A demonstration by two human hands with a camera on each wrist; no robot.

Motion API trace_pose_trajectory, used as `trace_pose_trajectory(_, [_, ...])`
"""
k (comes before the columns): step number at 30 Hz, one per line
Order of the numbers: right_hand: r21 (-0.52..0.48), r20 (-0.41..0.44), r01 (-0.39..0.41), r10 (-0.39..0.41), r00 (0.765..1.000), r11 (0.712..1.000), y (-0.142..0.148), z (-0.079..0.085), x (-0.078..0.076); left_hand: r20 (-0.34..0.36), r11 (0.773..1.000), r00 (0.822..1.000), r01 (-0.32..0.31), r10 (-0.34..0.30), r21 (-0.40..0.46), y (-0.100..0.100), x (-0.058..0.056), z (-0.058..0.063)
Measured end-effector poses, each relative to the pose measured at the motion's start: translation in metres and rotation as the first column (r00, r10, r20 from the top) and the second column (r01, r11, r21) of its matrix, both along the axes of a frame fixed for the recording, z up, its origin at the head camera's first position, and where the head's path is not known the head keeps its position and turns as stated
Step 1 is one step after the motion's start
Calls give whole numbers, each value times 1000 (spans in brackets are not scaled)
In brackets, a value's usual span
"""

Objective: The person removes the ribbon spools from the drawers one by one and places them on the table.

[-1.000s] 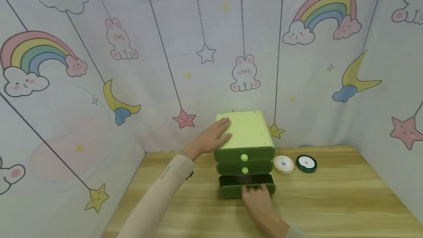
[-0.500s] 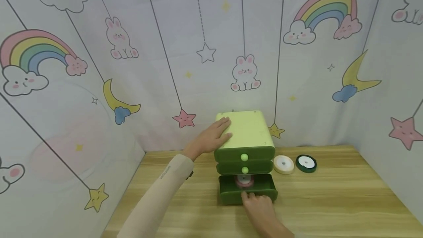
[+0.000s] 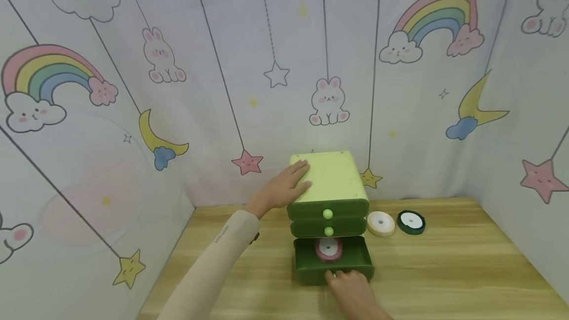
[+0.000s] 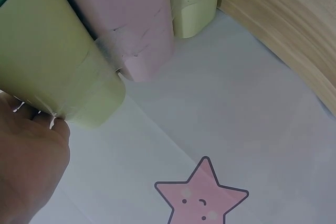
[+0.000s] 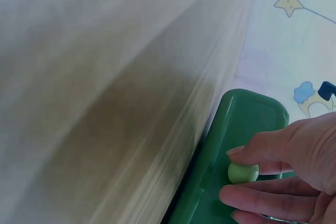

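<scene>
A small drawer cabinet (image 3: 333, 177) with a pale green top and dark green drawers stands on the table. Its bottom drawer (image 3: 306, 275) is pulled out, and a pink ribbon spool (image 3: 329, 249) with a white centre lies inside. My left hand (image 3: 284, 185) rests on the left part of the cabinet top with fingers extended; the left wrist view shows it against the cabinet's side. My right hand (image 3: 353, 290) is at the front of the bottom drawer. In the right wrist view, its thumb and fingers pinch the round light green drawer knob (image 5: 243, 172).
Right of the cabinet lie a cream ribbon spool (image 3: 381, 223) and a dark green ribbon spool (image 3: 411, 222). The wooden table (image 3: 444, 260) meets a printed fabric backdrop (image 3: 213, 112) behind and at both sides.
The bottom drawer has slid out toward me with my right hand, bringing the pink ribbon spool into view. My left hand has stayed on the cabinet top.
</scene>
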State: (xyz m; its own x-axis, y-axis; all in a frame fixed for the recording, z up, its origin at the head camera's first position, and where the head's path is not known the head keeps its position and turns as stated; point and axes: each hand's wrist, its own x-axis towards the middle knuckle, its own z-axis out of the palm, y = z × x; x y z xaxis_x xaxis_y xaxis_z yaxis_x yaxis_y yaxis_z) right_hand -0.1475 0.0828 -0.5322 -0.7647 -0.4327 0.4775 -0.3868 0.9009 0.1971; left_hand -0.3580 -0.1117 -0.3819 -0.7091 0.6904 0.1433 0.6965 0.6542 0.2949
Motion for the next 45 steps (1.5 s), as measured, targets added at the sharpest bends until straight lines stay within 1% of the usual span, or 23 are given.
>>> trace_pose_trajectory(3, [4, 29, -20, 20, 999, 1000, 0, 2, 4, -8, 1000, 1000, 4, -4, 9, 0, 1, 0])
trace_pose_trajectory(7, [3, 107, -27, 27, 994, 1000, 0, 6, 10, -18, 1000, 1000, 2, -2, 8, 1, 1, -1])
trace_pose_trajectory(10, [5, 133, -33, 32, 991, 999, 0, 7, 14, -22, 1000, 1000, -1, 1, 1, 1, 1, -1])
trace_pose_trajectory(15, [8, 108, -47, 46, 993, 999, 2, 6, 17, -23, 1000, 1000, -5, 5, 2, 1, 1, -1])
trace_pose_trajectory(22, [19, 109, -40, 38, 993, 999, 4, 8, 19, -16, 1000, 1000, -5, 5, 20, 1, -1, -4])
trace_pose_trajectory(27, [14, 72, -49, 48, 996, 999, 4, 6, 19, -20, 1000, 1000, -1, 1, 25, 0, -2, -5])
trace_pose_trajectory(30, [-3, 54, -67, 67, 996, 998, 5, 3, 18, -14, 1000, 1000, 3, -2, 26, 1, -2, -4])
trace_pose_trajectory(37, [-74, 109, -131, 138, 984, 989, 9, 3, 16, -7, 1000, 1000, 2, -2, 17, 0, 0, -2])
trace_pose_trajectory(43, [-121, 94, -151, 163, 982, 981, 9, 2, 13, -7, 1000, 1000, -3, 4, 14, 0, -1, -4])
trace_pose_trajectory(45, [-137, 64, -146, 156, 986, 980, 9, 1, 11, -6, 1000, 1000, -3, 3, 15, 0, -1, -4])
